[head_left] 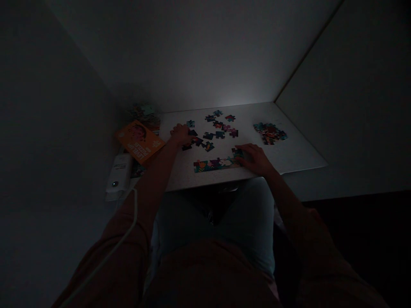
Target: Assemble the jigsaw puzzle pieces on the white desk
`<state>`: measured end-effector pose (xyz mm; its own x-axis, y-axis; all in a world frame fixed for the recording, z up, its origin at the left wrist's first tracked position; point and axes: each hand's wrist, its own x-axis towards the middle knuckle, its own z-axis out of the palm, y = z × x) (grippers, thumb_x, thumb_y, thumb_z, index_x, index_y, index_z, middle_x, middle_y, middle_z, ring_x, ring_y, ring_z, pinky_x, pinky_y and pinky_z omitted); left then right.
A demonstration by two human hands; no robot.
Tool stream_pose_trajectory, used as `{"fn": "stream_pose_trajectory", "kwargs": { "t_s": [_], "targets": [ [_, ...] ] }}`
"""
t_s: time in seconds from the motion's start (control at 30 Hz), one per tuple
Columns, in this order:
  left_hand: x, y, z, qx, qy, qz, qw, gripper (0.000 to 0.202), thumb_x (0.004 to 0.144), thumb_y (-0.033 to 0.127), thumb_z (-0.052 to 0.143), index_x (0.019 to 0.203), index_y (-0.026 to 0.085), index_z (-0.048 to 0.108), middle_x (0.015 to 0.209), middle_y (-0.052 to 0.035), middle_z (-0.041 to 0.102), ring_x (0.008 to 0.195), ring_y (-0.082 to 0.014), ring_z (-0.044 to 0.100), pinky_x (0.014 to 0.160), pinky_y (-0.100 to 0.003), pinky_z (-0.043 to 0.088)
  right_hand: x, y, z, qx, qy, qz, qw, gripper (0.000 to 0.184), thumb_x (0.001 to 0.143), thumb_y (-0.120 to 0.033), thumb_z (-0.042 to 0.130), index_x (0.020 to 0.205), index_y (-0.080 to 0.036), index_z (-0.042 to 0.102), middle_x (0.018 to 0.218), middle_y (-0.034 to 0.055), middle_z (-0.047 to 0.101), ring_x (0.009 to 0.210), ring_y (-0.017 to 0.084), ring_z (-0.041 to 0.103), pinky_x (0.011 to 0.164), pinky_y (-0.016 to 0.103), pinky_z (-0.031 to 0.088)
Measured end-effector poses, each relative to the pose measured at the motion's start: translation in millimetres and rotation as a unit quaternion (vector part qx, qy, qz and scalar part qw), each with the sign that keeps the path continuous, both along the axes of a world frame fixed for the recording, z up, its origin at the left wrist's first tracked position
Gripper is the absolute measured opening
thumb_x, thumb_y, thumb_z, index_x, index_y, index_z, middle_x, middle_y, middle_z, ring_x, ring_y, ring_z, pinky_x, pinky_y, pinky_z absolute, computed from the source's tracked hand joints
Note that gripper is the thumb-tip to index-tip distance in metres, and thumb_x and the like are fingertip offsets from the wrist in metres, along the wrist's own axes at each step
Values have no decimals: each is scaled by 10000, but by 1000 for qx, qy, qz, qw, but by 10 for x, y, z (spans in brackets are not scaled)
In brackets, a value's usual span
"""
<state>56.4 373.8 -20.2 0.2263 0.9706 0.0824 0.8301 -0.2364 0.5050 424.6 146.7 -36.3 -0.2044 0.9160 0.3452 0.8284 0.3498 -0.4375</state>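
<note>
The scene is very dark. My left hand [180,134] rests on the white table [298,149] among loose jigsaw pieces [221,127], its fingers curled over dark pieces at the left of the scatter. My right hand [253,157] lies near the table's front edge, its fingers bent on the right end of a joined strip of puzzle pieces [215,164]. Whether either hand pinches a piece is lost in the dim light.
A small heap of pieces [270,133] lies at the right of the table. An orange puzzle box [139,140] sits off the left edge, with a white device [118,176] and its cable below it. Walls close in on three sides.
</note>
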Motion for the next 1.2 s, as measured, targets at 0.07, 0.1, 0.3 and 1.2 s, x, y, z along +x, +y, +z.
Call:
{"fn": "stream_pose_trajectory", "kwargs": {
  "t_s": [0.07,0.1,0.3,1.2],
  "targets": [
    [21,-14,12,-1,2,10,1000,665,647,553,1122,1090,217,756,1370,-278,751,1408,-599,656,1222,-857,446,1,-2,8,1,-10,-1,1000,595,1130,-649,642,1619,-322,734,1494,136,804,1366,399,751,1206,628,579],
    [32,-22,22,6,-14,13,1000,659,638,508,1126,1101,219,757,1346,-263,763,1383,-584,669,1224,-857,444,1,-3,12,0,-15,-2,1000,598,1136,-658,630,1624,-326,730,1495,133,803,1370,397,750,1205,623,580],
    [35,-183,180,52,-117,-26,991,266,836,332,912,1061,239,805,1128,-181,790,1228,-452,750,1175,-673,569,-10,9,8,1,-10,-4,1000,594,1130,-646,626,1612,-315,732,1480,141,811,1356,401,755,1197,633,585],
    [-576,-1957,-155,-21,-399,-11,917,730,973,540,890,1616,296,645,1323,-110,809,1182,-293,840,1090,-505,707,49,-22,-48,21,17,-34,999,587,1081,-722,682,1507,-336,802,1439,130,843,1325,438,766,1187,683,570]
  ]
}}
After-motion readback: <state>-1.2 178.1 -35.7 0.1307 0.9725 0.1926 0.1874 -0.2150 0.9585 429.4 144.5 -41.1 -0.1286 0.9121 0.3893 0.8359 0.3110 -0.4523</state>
